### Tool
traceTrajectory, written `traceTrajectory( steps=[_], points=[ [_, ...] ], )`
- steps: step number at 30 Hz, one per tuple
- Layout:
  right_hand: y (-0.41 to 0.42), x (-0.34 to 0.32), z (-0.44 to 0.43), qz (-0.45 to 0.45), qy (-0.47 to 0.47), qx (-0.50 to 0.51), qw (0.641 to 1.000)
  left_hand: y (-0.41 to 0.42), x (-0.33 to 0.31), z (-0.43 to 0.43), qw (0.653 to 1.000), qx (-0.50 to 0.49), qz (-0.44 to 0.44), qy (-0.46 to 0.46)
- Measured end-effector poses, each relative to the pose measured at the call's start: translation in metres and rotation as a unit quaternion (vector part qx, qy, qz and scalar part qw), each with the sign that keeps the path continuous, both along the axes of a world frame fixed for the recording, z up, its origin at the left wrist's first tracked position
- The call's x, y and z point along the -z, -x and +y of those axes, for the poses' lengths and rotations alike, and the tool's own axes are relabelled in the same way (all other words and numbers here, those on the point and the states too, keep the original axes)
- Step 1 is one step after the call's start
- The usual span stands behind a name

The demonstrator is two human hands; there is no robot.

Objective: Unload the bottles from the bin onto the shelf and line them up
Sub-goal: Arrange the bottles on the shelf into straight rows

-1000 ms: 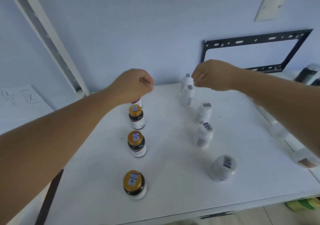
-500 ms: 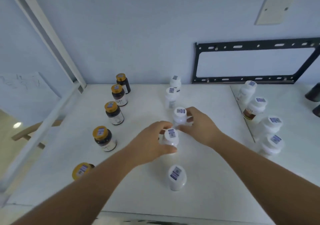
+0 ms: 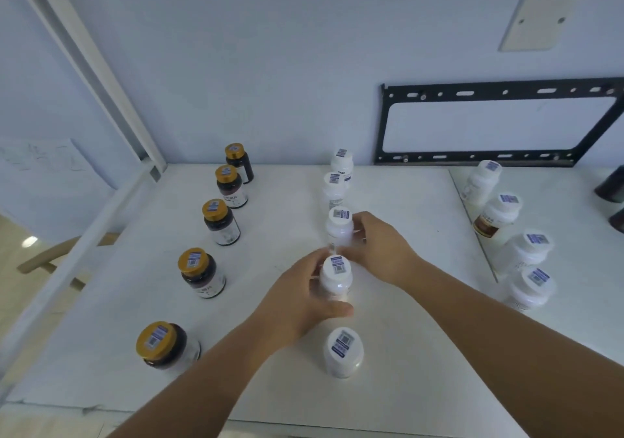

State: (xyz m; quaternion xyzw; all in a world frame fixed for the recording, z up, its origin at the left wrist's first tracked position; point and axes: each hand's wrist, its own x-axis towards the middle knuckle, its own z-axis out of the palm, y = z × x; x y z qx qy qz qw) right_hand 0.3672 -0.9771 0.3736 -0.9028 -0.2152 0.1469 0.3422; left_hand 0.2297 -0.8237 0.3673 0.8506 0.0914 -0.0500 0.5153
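Two rows of bottles stand on the white shelf (image 3: 111, 309). The left row holds several dark bottles with gold caps, from the nearest (image 3: 162, 344) to the farthest (image 3: 238, 162). The middle row holds several white bottles. My left hand (image 3: 297, 302) grips the second white bottle from the front (image 3: 335, 277). My right hand (image 3: 378, 251) wraps the third white bottle (image 3: 339, 226) from its right side. A white bottle (image 3: 342, 351) stands free in front of both hands, and two more (image 3: 334, 187) stand behind, toward the wall.
A second shelf panel on the right carries several white bottles (image 3: 528, 248) in a row and dark bottles (image 3: 611, 187) at the far edge. A black metal bracket (image 3: 499, 123) hangs on the back wall. A white shelf post (image 3: 91, 66) slants at the left.
A second ago both fists were raised at the back of the rows. They dropped onto the middle white bottles, and the view shifted. Over the last half second the hands barely moved.
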Motion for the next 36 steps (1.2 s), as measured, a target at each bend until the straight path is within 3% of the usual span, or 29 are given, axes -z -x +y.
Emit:
traceTrajectory(
  steps=[5, 8, 12, 20, 24, 30, 36],
  points=[
    [-0.013, -0.05, -0.036, -0.062, 0.013, 0.012, 0.998, -0.015, -0.047, 0.017, 0.987, -0.042, -0.149, -0.04],
    [-0.026, -0.081, -0.065, -0.094, 0.028, 0.037, 0.994, -0.049, -0.077, 0.017, 0.979, -0.057, -0.178, -0.086],
    [-0.046, -0.1, -0.093, -0.088, 0.056, 0.073, 0.992, -0.103, -0.09, 0.022, 0.975, -0.095, -0.169, -0.105],
    [-0.106, -0.085, -0.068, -0.033, 0.01, 0.02, 0.999, -0.171, -0.052, 0.053, 0.982, -0.09, -0.011, -0.164],
    [-0.135, -0.061, -0.023, -0.056, 0.03, -0.026, 0.998, -0.178, -0.037, 0.055, 0.991, -0.066, -0.006, -0.117],
    [-0.161, -0.024, 0.03, -0.016, -0.005, -0.02, 1.0, -0.18, -0.026, 0.054, 0.994, 0.029, -0.018, -0.108],
    [-0.165, 0.0, 0.057, -0.081, 0.054, -0.019, 0.995, -0.181, -0.015, 0.054, 0.995, 0.038, -0.031, -0.087]
  ],
)
